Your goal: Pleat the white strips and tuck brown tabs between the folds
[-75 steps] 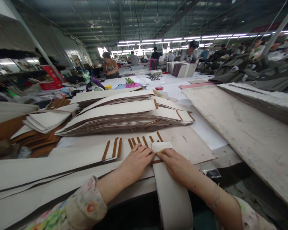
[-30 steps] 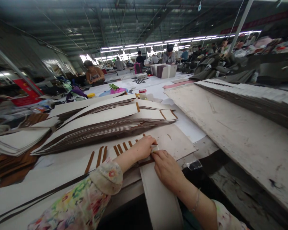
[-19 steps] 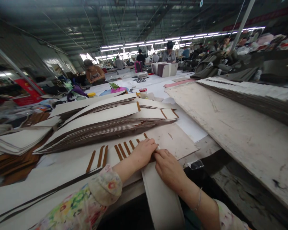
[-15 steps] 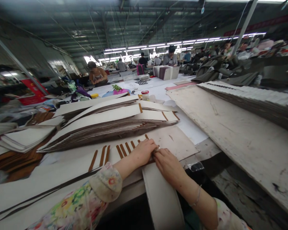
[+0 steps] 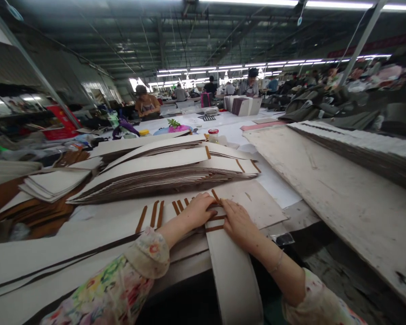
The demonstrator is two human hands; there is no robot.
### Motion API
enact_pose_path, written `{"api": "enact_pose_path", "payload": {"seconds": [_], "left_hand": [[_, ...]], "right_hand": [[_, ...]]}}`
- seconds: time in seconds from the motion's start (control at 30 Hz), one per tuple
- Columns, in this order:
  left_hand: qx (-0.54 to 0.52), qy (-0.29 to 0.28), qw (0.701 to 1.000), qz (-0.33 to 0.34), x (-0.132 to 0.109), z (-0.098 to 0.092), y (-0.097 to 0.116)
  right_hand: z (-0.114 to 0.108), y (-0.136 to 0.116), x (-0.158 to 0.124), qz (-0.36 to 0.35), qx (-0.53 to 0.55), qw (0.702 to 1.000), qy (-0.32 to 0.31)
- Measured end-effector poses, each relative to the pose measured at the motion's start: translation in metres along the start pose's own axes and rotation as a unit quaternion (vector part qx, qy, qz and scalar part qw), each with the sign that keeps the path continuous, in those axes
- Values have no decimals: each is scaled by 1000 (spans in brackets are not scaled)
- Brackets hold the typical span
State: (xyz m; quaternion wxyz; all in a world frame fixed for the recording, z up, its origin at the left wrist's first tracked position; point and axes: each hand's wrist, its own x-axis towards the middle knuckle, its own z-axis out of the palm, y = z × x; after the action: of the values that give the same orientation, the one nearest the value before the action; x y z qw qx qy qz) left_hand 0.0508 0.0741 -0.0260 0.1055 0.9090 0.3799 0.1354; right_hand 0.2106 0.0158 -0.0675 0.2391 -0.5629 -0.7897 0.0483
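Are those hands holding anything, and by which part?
The left hand and right hand are on the far end of a pale strip, by its brown bands; whether they grip or only press it cannot be told.

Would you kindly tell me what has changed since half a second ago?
The left hand has shifted left and the right hand slightly forward, opening a gap between them; two brown bands now show across the pale strip, where only one showed. Whether either let go is unclear. The strip still runs toward the camera; the stacked strips and red-lidded jar stayed put.
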Motion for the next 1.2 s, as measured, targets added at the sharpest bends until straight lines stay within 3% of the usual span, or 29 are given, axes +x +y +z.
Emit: {"api": "enact_pose_path", "payload": {"seconds": [0.3, 0.53, 0.93, 1.2], "left_hand": [[2, -3, 1000, 5, -3, 3, 2], [31, -11, 999, 5, -5, -4, 8], [32, -28, 999, 7, -13, -13, -6], [132, -54, 988, 53, -20, -19, 3]], "right_hand": [[0, 2, 9, -62, 43, 997, -14], [-3, -2, 7, -68, 40, 997, -13], [-11, -7, 8, -69, 30, 996, -42], [-17, -13, 11, -88, -7, 995, -55]]}}
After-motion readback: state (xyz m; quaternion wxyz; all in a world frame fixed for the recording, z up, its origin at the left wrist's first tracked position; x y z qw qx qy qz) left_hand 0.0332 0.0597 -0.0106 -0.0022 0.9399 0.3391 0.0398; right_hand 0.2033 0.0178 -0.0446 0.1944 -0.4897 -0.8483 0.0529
